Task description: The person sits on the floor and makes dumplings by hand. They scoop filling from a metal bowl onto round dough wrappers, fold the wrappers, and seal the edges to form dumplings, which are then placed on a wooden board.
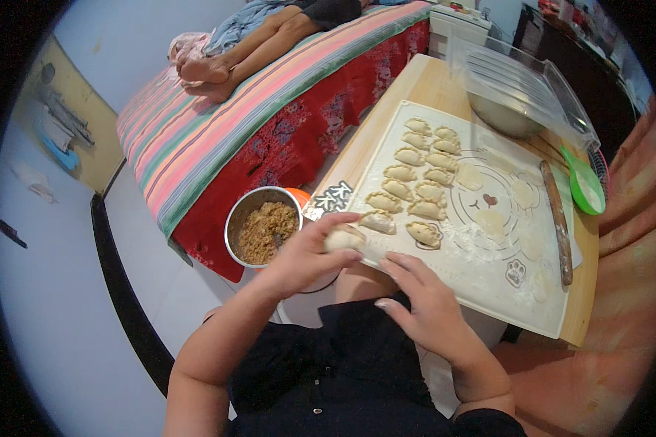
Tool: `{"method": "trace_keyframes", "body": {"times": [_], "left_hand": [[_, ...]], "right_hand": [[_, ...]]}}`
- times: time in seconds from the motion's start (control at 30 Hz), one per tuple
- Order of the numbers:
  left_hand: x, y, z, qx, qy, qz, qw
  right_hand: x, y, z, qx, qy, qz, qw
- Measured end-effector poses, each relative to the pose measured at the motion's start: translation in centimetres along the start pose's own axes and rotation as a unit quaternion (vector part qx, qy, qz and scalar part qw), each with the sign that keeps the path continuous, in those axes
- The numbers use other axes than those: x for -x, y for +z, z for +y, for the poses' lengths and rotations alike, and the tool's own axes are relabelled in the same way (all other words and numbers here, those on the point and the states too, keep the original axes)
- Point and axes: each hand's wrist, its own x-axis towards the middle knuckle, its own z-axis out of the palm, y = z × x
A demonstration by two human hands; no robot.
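A pale dumpling (345, 238) is between the thumb and fingers of my left hand (313, 251), near the close left edge of a white floured mat (481, 291). My right hand (423, 302) is just to the right with its fingers apart and holds nothing; its fingertips are by the mat's near edge. Beyond my hands, several pleated dumplings (425, 234) lie on the mat in two columns. Flat round dough wrappers (492, 223) lie to their right. Left of my left hand, a metal bowl (231, 240) holds brown minced filling (264, 227).
A wooden rolling pin (557, 222) lies along the right of the mat, beside a green scoop (584, 186) with white powder. A clear plastic cover (510, 80) and a large bowl (506, 120) stand at the table's far end. A person's legs (259, 51) rest on a striped bed (160, 138).
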Motion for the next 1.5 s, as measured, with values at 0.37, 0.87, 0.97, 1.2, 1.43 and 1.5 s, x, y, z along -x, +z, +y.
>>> {"method": "trace_keyframes", "body": {"times": [0.37, 0.87, 0.97, 1.2, 1.43, 1.5], "left_hand": [[-7.0, 7.5, -2.0, -0.448, 0.155, -0.063, 0.878], [-6.4, 6.7, -3.3, -0.368, 0.221, -0.039, 0.902], [-6.5, 6.6, -2.5, -0.417, 0.252, 0.015, 0.873], [-8.2, 6.4, -1.2, -0.58, 0.252, 0.118, 0.766], [-9.1, 6.3, -1.3, -0.594, 0.227, 0.096, 0.766], [-9.1, 5.8, -1.5, -0.582, 0.224, 0.082, 0.778]], "right_hand": [[7.3, -4.2, 5.2, -0.135, 0.173, 0.132, 0.967], [6.0, -4.8, 7.0, -0.127, 0.153, 0.153, 0.968], [5.7, -4.7, 7.7, -0.07, 0.11, 0.174, 0.976], [0.4, -3.9, 7.4, 0.145, 0.106, 0.159, 0.971], [-1.7, -2.5, 8.0, 0.198, 0.095, 0.131, 0.967], [-1.4, -2.6, 7.8, 0.17, 0.096, 0.123, 0.973]]}}
